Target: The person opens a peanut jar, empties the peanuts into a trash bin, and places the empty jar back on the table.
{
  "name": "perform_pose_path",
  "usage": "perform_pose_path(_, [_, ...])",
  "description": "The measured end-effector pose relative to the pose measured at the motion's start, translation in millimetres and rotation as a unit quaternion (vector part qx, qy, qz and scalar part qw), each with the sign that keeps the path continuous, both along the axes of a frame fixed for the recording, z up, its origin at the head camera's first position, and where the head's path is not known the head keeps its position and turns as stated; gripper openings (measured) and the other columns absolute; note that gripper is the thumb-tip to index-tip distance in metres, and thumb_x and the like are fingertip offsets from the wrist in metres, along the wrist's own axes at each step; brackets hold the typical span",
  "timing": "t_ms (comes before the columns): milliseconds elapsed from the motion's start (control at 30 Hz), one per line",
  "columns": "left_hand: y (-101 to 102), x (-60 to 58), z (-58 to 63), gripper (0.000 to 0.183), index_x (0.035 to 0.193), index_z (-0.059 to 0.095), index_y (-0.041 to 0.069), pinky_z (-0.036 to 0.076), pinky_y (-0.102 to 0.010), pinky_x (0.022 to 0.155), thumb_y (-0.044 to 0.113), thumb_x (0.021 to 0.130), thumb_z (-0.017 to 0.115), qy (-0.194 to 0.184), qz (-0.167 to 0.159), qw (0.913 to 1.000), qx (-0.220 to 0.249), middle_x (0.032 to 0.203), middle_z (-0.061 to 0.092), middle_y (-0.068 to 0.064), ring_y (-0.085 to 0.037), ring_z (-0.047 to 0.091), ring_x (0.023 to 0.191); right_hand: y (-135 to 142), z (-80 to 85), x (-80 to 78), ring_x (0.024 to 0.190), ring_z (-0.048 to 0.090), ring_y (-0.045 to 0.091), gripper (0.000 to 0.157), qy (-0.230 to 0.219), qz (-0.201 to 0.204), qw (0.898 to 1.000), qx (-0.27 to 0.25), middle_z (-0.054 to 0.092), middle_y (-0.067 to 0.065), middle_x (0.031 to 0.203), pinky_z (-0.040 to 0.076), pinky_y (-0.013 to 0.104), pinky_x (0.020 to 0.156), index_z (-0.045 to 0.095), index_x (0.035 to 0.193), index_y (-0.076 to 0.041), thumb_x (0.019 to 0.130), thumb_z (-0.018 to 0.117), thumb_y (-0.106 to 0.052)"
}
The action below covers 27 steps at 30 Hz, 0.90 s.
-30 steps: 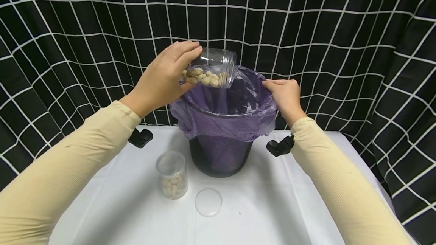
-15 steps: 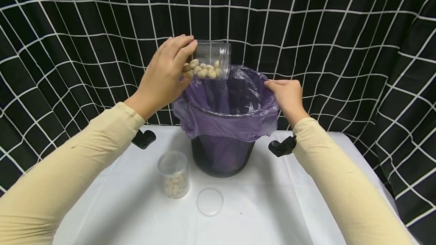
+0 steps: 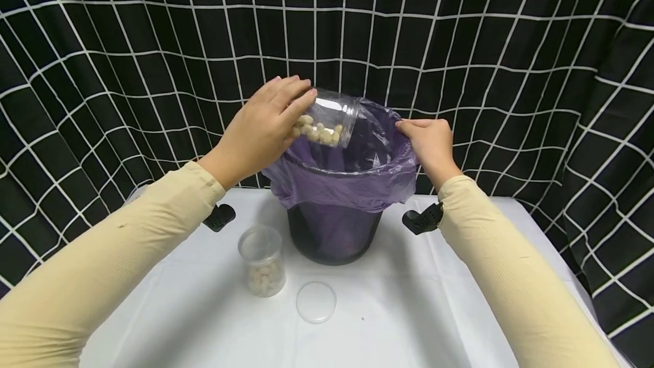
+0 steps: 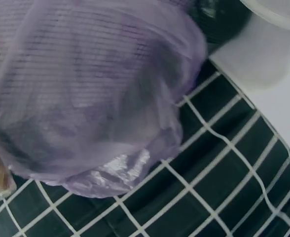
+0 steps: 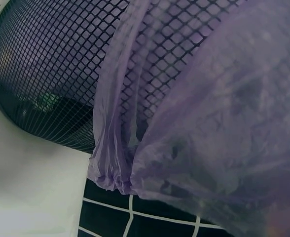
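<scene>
My left hand [image 3: 265, 124] grips a clear plastic jar [image 3: 332, 108] from behind, over the left side of a black mesh bin [image 3: 332, 237]. The jar lies nearly on its side, its open mouth tipped down to the right, with several peanuts in their shells [image 3: 323, 134] along its lower wall. A purple bag [image 3: 347, 189] lines the bin and folds over its rim. At the right rim my right hand [image 3: 428, 143] pinches the bag's edge between thumb and fingers. Both wrist views show mostly the purple bag [image 4: 86, 89] and the bin's mesh [image 5: 51, 64].
A second clear jar [image 3: 261, 263] with peanuts inside stands on the white tablecloth [image 3: 378, 339], left of the bin's base. A round clear lid [image 3: 316, 302] lies in front of the bin. A black curtain with white grid lines [image 3: 460, 38] hangs behind and at the sides.
The held jar rose slightly, then came down and to the right, and its mouth now tips lower. My right hand keeps its hold on the bag.
</scene>
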<state>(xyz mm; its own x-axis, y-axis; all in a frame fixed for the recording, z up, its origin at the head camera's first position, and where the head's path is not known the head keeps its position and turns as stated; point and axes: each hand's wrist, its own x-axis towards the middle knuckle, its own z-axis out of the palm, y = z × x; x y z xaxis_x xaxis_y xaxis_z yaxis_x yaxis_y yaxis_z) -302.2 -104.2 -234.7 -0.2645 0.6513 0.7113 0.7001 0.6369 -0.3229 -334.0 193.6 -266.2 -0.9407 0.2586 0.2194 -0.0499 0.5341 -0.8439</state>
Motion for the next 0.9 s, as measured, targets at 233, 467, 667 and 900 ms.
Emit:
perform_pose_path(233, [-1, 2.7, 3.6, 0.050, 0.137, 0.050, -0.003, 0.030, -0.042, 0.124, 0.001, 0.089, 0.065, -0.005, 0.009, 0.9999, 0.012, 0.142, 0.052, -0.023, -0.039, 0.048, 0.136, -2, -0.3, -0.4, 0.112, 0.066, 0.021, 0.036, 0.003, 0.002, 1.000, 0.003, 0.070, 0.014, 0.122, 0.052, 0.022, 0.091, 0.071, 0.120, -0.005, 0.093, 0.064, -0.028])
perform_pose_path(467, [-1, 4.2, 8.9, 0.059, 0.138, 0.049, -0.002, 0.029, -0.042, 0.125, -0.001, 0.084, 0.070, -0.015, 0.021, 0.9994, -0.025, 0.143, 0.052, -0.022, -0.038, 0.046, 0.138, -2, -1.1, -0.2, 0.117, 0.065, 0.025, 0.036, 0.005, -0.001, 1.000, 0.001, 0.069, 0.015, 0.123, 0.052, 0.032, 0.100, 0.071, 0.120, -0.004, 0.093, 0.065, -0.027])
perform_pose_path(667, [-1, 2.7, 10.2, 0.053, 0.136, 0.050, -0.003, 0.031, -0.044, 0.124, -0.003, 0.086, 0.065, 0.030, 0.007, 0.9995, 0.010, 0.141, 0.052, -0.023, -0.039, 0.047, 0.136, -1, -0.1, -0.7, 0.119, 0.064, 0.026, 0.036, 0.010, 0.004, 1.000, 0.005, 0.069, 0.016, 0.122, 0.052, 0.034, 0.101, 0.071, 0.119, -0.004, 0.092, 0.065, -0.026])
perform_pose_path(900, [2, 2.6, 6.0, 0.059, 0.138, 0.049, -0.002, 0.031, -0.044, 0.124, -0.001, 0.083, 0.071, 0.006, 0.012, 0.9993, -0.035, 0.144, 0.052, -0.022, -0.038, 0.047, 0.137, 1, 0.8, 0.6, 0.118, 0.064, 0.027, 0.037, 0.009, 0.003, 1.000, 0.011, 0.069, 0.016, 0.122, 0.052, 0.035, 0.101, 0.071, 0.120, -0.004, 0.093, 0.065, -0.028])
